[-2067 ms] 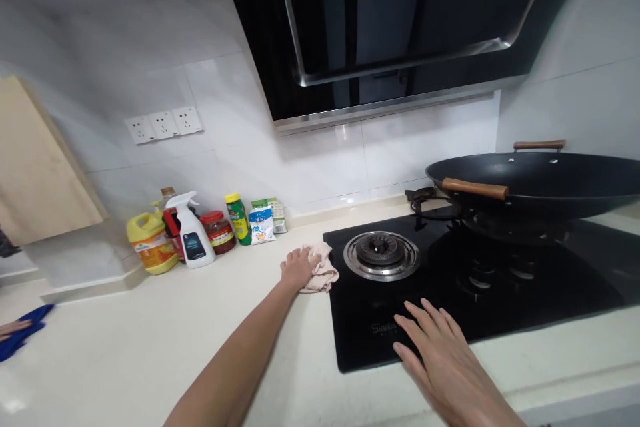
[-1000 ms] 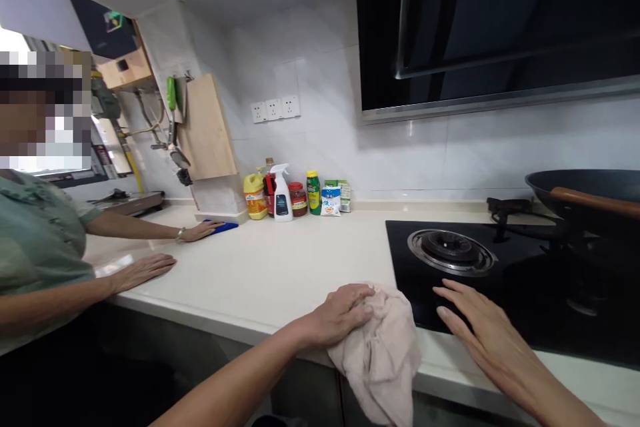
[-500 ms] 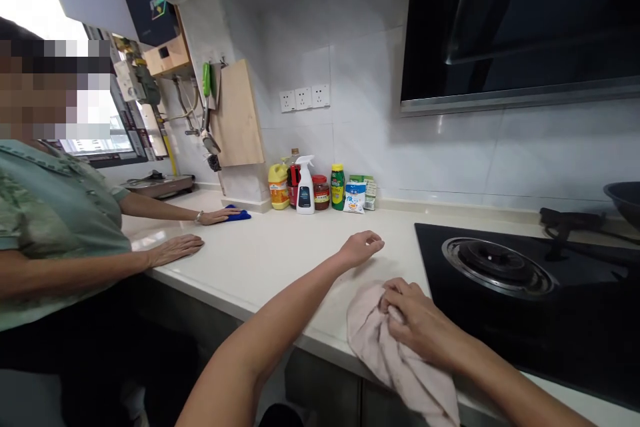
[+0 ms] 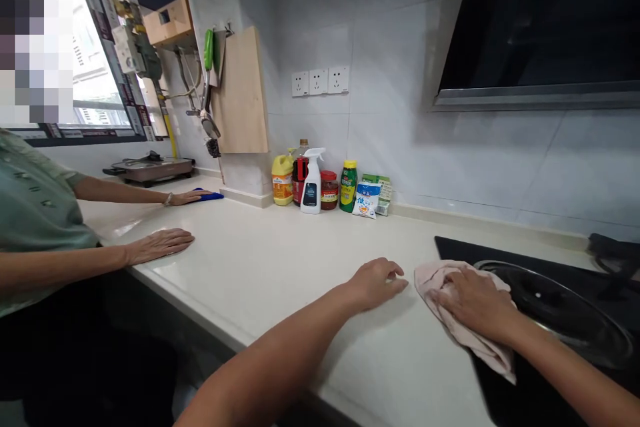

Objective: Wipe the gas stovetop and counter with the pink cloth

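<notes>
My right hand (image 4: 475, 297) presses a pale pink cloth (image 4: 487, 353) down, fingers spread over its bunched top. The cloth lies partly on the white countertop (image 4: 270, 260) and partly over the left edge of the black glass cooktop (image 4: 493, 397). Left of the cloth, my left hand (image 4: 377, 282) hovers at or just above the countertop, fingers loosely curled and apart, holding nothing. Whether it touches the surface I cannot tell. The round burner (image 4: 565, 300) is just right of my right hand.
Along the wall stand a yellow jug (image 4: 283, 180), a white spray bottle (image 4: 311, 190), a red-lidded jar (image 4: 329, 191), a green bottle (image 4: 349, 187) and a white packet (image 4: 367, 200). At left, another person's hand (image 4: 160, 245) rests on the counter; their other touches a blue cloth (image 4: 210, 195).
My right hand has carried the cloth from the counter's front edge, where it hung down, forward onto the cooktop's edge. The other person's far hand has slid the blue cloth left.
</notes>
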Demonstrator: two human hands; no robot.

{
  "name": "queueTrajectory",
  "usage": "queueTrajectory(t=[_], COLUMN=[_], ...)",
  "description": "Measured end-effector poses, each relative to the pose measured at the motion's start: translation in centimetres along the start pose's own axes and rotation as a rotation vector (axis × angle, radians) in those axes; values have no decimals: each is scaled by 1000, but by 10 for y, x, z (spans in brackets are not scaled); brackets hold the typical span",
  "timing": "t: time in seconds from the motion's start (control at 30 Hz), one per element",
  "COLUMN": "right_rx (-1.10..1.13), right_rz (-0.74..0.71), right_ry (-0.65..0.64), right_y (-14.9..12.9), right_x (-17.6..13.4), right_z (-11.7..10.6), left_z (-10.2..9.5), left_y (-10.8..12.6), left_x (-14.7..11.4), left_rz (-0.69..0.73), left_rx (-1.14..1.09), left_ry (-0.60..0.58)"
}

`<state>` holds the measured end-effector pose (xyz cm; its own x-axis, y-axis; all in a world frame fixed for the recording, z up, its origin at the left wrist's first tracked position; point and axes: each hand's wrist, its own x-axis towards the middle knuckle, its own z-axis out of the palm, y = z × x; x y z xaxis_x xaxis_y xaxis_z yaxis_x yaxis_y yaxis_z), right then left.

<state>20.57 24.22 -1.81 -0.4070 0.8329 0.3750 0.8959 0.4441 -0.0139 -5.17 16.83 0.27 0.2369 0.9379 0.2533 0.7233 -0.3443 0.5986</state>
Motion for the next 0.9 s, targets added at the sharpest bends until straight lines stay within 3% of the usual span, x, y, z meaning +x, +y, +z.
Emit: queueTrajectory(t=[0.17,0.4,0.57,0.73,0.9], right_rx=[-27,64,65,47,49], right_rz=[128,334,426,359,122], right_ry=[-160,-230,-245,-222,-202], right_y=[1,23,33,21,-3], right_x=[32,105,129,110,41], right_z=[16,18,21,15,-4], left_z=[4,-7,-11,-15,-18], left_y=[10,7,5,6,4], left_x=[-8,-4,-3,-3,0], left_rz=[144,132,139,113,78], left_rx=[185,252,333,340,275], left_ry=[-68,-71,-79,-70,-56])
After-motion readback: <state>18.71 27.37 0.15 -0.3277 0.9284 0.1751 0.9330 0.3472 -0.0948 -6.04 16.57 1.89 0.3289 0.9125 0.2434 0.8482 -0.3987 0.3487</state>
